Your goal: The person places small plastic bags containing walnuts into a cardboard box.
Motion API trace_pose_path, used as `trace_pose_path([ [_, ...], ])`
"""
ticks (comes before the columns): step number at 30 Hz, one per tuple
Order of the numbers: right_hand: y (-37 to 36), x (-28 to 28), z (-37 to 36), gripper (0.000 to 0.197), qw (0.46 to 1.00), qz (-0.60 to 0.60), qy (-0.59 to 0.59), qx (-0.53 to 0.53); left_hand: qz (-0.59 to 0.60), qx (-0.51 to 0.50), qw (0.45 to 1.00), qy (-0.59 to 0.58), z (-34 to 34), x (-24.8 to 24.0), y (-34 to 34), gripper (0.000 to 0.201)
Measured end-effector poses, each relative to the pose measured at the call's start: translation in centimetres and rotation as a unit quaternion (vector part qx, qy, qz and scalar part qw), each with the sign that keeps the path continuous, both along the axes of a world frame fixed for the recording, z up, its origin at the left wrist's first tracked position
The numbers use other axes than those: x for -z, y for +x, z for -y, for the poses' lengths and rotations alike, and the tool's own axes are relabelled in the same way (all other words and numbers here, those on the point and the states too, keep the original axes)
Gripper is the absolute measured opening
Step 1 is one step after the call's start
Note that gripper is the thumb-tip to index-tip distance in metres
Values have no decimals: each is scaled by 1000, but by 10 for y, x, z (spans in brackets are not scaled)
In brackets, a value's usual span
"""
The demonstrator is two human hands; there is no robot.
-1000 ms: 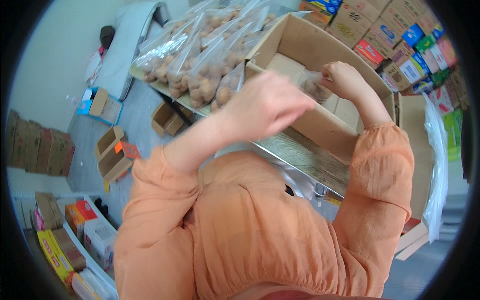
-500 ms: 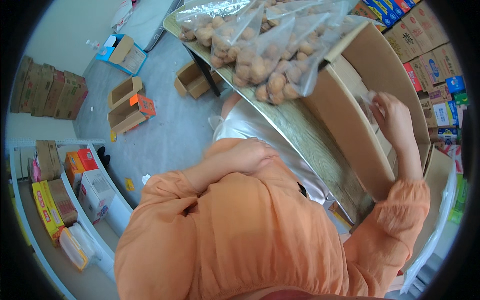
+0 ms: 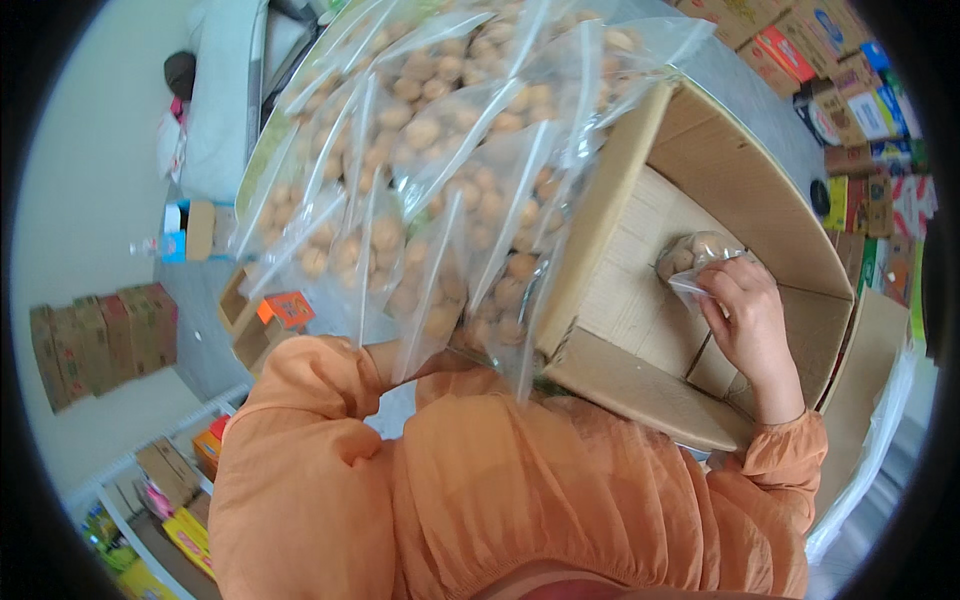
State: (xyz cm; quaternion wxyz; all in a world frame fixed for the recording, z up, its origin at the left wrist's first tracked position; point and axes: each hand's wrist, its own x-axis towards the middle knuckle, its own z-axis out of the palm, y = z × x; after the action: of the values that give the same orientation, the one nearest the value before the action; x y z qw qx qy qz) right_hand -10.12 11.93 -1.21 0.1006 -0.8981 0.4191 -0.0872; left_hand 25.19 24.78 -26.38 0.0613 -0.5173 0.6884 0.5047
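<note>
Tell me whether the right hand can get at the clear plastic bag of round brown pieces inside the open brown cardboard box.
Yes, it appears so: the right hand touches the bag, and the open top of the box leaves the way free from above.

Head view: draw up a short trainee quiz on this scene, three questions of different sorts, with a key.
1. Open question: what does the right hand hold inside the open cardboard box?
2. True or false: the piled clear bags lie to the left of that box in the picture.
3. Fill in the blank: the sleeve on the right arm is ____ in colour.

Key:
1. A clear bag of brown round items.
2. True.
3. Orange.
</note>
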Motion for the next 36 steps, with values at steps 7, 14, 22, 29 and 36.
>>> trace_pose_path([
  [7,-2,3,10,17,997,50,39,39,70,18,993,97,2,-40,23,28],
  [14,-1,-25,5,15,991,35,9,132,50,-5,992,114,-54,-22,52,30],
  [22,5,-40,-29,8,960,51,-29,274,40,-48,998,33,-13,-153,75,24],
  [29,40,-99,-7,20,798,393,272,366,81,-99,992,15,3,-199,89,31],
  [36,128,-155,93,20,721,606,299,154,31,-176,983,43,-10,-223,66,26],
])
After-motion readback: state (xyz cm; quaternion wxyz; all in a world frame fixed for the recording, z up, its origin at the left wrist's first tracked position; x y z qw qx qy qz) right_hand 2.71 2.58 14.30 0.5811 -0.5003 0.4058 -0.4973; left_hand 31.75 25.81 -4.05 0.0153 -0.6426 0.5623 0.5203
